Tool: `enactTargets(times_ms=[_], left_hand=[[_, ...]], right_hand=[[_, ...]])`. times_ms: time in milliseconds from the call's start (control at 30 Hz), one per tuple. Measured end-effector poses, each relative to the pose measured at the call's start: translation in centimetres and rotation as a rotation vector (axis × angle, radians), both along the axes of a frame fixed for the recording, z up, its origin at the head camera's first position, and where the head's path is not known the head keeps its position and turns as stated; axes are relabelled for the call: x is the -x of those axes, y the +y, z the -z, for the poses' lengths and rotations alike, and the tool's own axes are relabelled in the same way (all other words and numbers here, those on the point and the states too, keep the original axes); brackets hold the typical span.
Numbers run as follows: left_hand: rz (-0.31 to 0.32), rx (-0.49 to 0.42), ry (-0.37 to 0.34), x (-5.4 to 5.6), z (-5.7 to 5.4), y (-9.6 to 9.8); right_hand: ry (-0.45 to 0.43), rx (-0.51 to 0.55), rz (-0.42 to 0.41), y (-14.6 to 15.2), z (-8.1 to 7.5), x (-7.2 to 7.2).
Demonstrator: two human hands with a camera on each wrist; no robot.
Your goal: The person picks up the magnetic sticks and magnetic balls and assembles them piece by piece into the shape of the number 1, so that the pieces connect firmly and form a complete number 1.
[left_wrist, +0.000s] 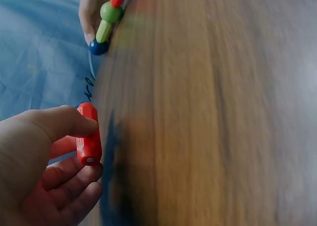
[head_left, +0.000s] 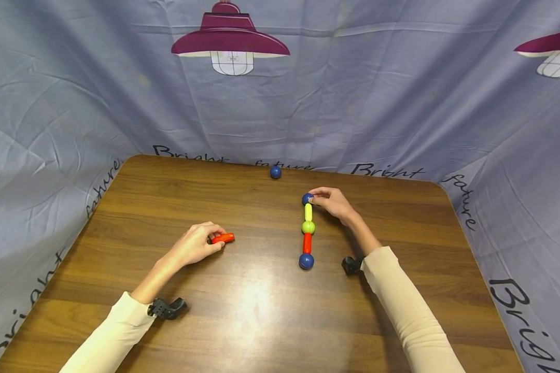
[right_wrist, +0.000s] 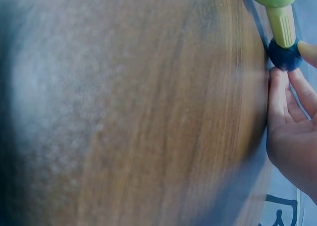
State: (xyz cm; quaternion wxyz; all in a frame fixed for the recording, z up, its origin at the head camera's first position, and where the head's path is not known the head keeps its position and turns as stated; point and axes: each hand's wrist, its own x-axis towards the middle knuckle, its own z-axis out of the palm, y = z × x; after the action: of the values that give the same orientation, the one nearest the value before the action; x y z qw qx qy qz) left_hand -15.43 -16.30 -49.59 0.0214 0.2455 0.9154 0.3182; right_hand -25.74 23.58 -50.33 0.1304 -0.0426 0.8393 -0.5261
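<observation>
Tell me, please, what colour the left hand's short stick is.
It's a red stick, clearest in the left wrist view.

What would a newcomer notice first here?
Likely the chain of blue and green balls joined by yellow and red rods right of centre on the brown wooden table, the right hand pinching its far blue ball. Left of it, the left hand holds a separate red rod. Behind, a maroon lamp is printed on the greyish fabric curtain.

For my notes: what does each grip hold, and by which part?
Left grip: the loose rod, near its middle. Right grip: the chain, by its far blue ball.
</observation>
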Motion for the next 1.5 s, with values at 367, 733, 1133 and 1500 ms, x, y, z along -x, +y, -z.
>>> enactTargets(times_ms=[367, 733, 1133, 1500], left_hand=[[-0.003, -0.211, -0.126, -0.7, -0.6, 3.0], [0.093, -0.381, -0.459, -2.7, -0.3, 7.1], [0.113, -0.489, -0.711, -4.8, 1.0, 11.7], [0.111, -0.530, -0.762, -6.3, 1.9, 15.5]], right_hand=[[-0.007, -0.007, 0.013, 0.1, 0.0, 0.0], [-0.011, 0.000, 0.008, 0.0, 0.0, 0.0], [-0.001, 0.007, 0.011, 0.1, 0.2, 0.1], [-0.003, -0.005, 0.008, 0.0, 0.2, 0.2]])
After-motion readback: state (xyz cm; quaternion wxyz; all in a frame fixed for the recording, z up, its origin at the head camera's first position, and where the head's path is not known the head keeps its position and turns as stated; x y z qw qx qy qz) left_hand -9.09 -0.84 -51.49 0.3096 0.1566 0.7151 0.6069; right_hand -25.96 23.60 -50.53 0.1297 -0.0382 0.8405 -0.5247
